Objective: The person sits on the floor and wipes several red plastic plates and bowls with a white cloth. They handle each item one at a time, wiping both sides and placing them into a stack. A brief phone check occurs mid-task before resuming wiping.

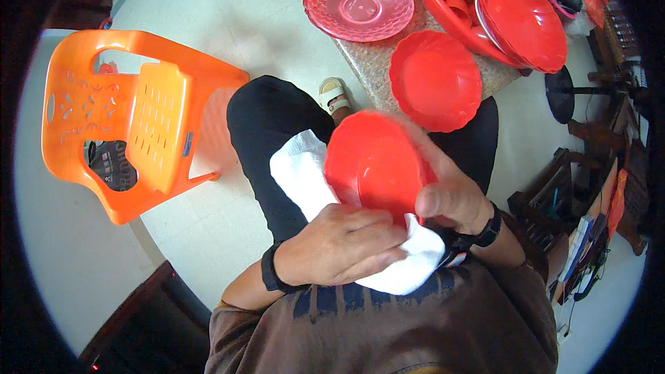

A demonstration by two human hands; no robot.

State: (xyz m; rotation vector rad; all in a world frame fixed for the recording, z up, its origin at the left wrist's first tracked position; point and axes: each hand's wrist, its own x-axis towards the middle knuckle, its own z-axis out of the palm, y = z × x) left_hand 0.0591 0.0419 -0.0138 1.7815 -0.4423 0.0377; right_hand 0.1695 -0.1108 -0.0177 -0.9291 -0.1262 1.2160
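A red plastic dish with a scalloped rim [382, 166] is tilted above my lap. My right hand [454, 197] grips its right side, thumb on the near face and fingers mostly hidden behind. My left hand [345, 244] holds a white cloth [306, 171] against the dish's lower edge; the cloth drapes over my left thigh and hangs out below the dish. Just beyond, another red scalloped dish [435, 80] lies at the table's corner. A translucent pinkish-red plate [358, 0] rests farther back on the same table.
The speckled stone tabletop [374, 65] bears a large red basin [441, 21] with gold-trimmed red items; stacked red dishes [522, 21] lean over its right side. An orange plastic chair [156, 130] stands at left. Dark wooden furniture [550, 192] holds papers and cables at right.
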